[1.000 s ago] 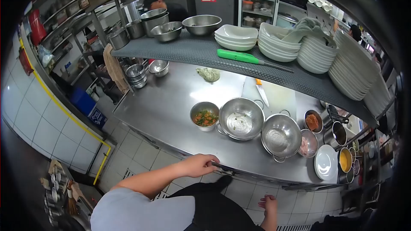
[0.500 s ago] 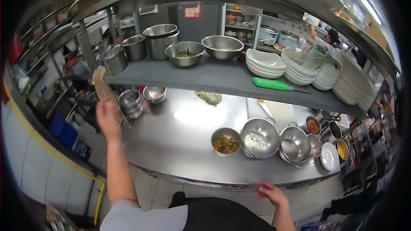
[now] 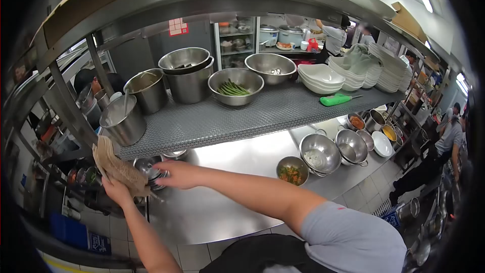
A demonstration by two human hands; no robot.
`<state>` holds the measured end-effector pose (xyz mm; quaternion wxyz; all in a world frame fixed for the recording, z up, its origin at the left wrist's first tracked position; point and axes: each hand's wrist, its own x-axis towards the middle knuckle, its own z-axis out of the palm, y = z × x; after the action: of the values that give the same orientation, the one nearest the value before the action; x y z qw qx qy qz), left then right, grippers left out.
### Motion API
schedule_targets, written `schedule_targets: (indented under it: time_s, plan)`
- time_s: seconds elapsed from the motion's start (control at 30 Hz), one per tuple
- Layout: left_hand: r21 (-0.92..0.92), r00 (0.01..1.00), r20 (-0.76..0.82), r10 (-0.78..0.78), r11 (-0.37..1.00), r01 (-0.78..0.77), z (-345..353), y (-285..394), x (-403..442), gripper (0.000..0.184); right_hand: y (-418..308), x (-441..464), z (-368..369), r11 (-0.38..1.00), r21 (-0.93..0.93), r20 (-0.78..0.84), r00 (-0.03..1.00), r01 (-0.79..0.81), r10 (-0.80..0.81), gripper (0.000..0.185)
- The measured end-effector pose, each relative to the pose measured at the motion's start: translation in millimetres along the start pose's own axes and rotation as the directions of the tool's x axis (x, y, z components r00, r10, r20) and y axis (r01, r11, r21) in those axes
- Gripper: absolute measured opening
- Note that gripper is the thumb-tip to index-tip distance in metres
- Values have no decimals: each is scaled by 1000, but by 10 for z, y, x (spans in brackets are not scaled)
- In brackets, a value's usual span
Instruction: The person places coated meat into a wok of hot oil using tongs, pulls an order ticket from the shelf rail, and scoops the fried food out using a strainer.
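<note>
At the left end of the counter, my left hand (image 3: 117,191) is closed on the edge of a brown cloth (image 3: 118,167) that hangs by the shelf's corner. Part of those fingers is hidden by the cloth. My right hand (image 3: 177,174) reaches across to the left, its fingers apart and pointing toward the cloth. Just behind its fingertips are stacked small metal bowls (image 3: 144,164); whether the fingers touch them I cannot tell.
Above the counter (image 3: 227,212), a mesh shelf (image 3: 202,126) carries metal pots, a bowl of green beans (image 3: 236,88), white dishes (image 3: 321,78) and a green-handled tool (image 3: 336,100). Colanders (image 3: 319,154) and a bowl of mixed vegetables (image 3: 292,172) stand right. A person (image 3: 447,141) is far right.
My right hand has swung from the counter's front edge over to the left, near the small bowls. My left hand has taken hold of the cloth. The view has shifted left and closer.
</note>
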<state>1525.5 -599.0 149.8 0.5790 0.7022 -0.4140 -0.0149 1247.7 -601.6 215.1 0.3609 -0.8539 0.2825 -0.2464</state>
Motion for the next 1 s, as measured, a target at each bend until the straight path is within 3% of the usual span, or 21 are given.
schedule_targets:
  time_s: [0.07, 0.1, 0.13, 0.17, 0.23, 0.27, 0.33, 0.37, 0.43, 0.47, 0.5, 0.57, 0.7, 0.73, 0.77, 0.8, 0.83, 0.87, 0.9, 0.97, 1.0]
  plan:
    - [-242, 995, 24, 92, 967, -83, -31, 36, -152, 34, -42, 426, 250, 998, -58, -10, 1000, -13, 13, 57]
    - [-244, 996, 30, 87, 967, -77, -13, 121, -224, 34, 18, 619, 470, 996, -85, -98, 995, -7, -2, 54]
    - [-588, 972, 213, -94, 783, 205, 1, 228, -310, 34, 72, 699, 628, 994, -108, -183, 983, -4, -16, 51]
    - [-773, 882, 435, -181, 427, 469, 4, 352, -411, 35, -7, 677, 672, 994, -104, -181, 984, -11, -9, 51]
    - [-732, 855, 413, -313, 443, 517, -62, 708, -664, 36, -321, 627, 677, 944, 315, -4, 995, -98, 104, 46]
    - [-692, 816, 380, -437, 451, 564, -57, 836, -766, 37, -290, 612, 762, 944, 315, -8, 995, -97, 104, 46]
    - [-731, 812, 396, -428, 388, 562, -2, 829, -1003, 38, -223, 531, 994, 851, 523, -165, 985, 51, 42, 41]
    - [-766, 807, 410, -425, 320, 557, 14, 761, -1166, 39, -192, 491, 1055, 852, 521, -167, 985, 52, 42, 41]
    - [-824, 800, 430, -418, 181, 538, 30, 646, -1450, 41, -235, 356, 1067, 994, 89, -161, 984, -57, 70, 38]
    - [-845, 799, 438, -411, 113, 522, 52, 630, -1504, 42, -251, 242, 1032, 999, 19, -203, 979, 31, -26, 33]
    - [-845, 803, 437, -406, 121, 522, 68, 667, -1508, 42, -236, 232, 974, 999, 23, -210, 977, 35, -30, 33]
    - [-794, 811, 481, -335, 226, 564, 70, 776, -1547, 43, -184, 174, 825, 990, -140, 20, 1000, 10, -7, 35]
    - [-720, 822, 529, -211, 401, 566, -5, 983, -1511, 44, -157, -6, 490, 899, -421, -33, 988, 122, -150, 34]
    - [-469, 769, 611, -189, 695, 544, -98, 934, -1513, 40, -205, -235, 319, 832, -502, -151, 923, 238, -355, 39]
    - [-158, 700, 683, -209, 893, 421, -175, 916, -1545, 36, -243, -506, 157, 741, -589, -245, 802, 324, -545, 46]
    - [-156, 706, 676, -209, 897, 414, -258, 1032, -1582, 36, -243, -790, 13, 774, -506, -134, 851, 382, -508, 48]
    - [93, 630, 764, -139, 990, 106, -365, 1179, -1617, 29, -233, -1098, -155, 801, -417, -12, 879, 429, -477, 51]
    - [286, 525, 843, -121, 927, -244, -442, 1327, -1671, 25, -281, -1408, -466, 872, -282, 213, 912, 401, -350, 48]
    - [291, 536, 836, -122, 925, -243, -463, 1509, -1752, 25, -299, -1711, -803, 931, -160, 443, 867, 328, -230, 46]
    - [133, 496, 839, -222, 969, 209, -395, 1991, -1909, 20, -20, -2259, -1226, 940, -167, 316, 919, 299, -236, 38]
    - [109, 522, 833, -184, 979, 172, -336, 2252, -1947, 18, 2, -2570, -1505, 949, -189, 93, 967, 253, -239, 34]
